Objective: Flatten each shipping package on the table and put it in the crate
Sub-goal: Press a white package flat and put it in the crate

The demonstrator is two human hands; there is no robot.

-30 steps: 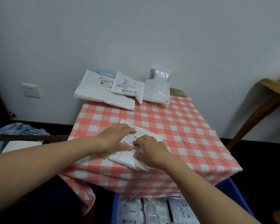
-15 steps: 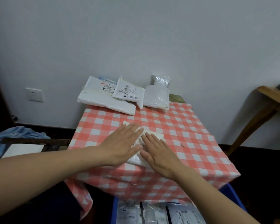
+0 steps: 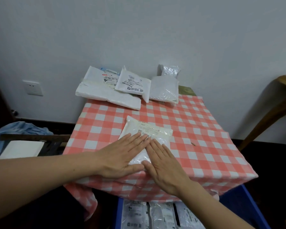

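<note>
While pressing, mind the table first: draped in red-check cloth, front edge right under both wrists, so little support at the near end of the work. Prob better to push away from the body, toward the wall, not toward the drop. Plenty of bare cloth to the R and fwd for sliding. Below that front edge, on the floor: blue crate, already holding several flat pkgs; short drop from the edge, seemingly unobstructed. At the back, against the wall: pile of pkgs waiting, incl. a labelled mailer leaning on top and a bubble mailer; well apart from the work spot, no need to touch yet. Toward the front of the table, label up, near end close to the edge: white pkg. Flat on its near half: left hand and right hand, fingers straight and spread, side by side, thumbs nearly touching, gripping nothing. Prob best to sweep palms outward from centre w/ even weight, chasing air to the far end. To the R, apart from the pkg: tiny dark speck on the cloth; can't tell what.
</note>
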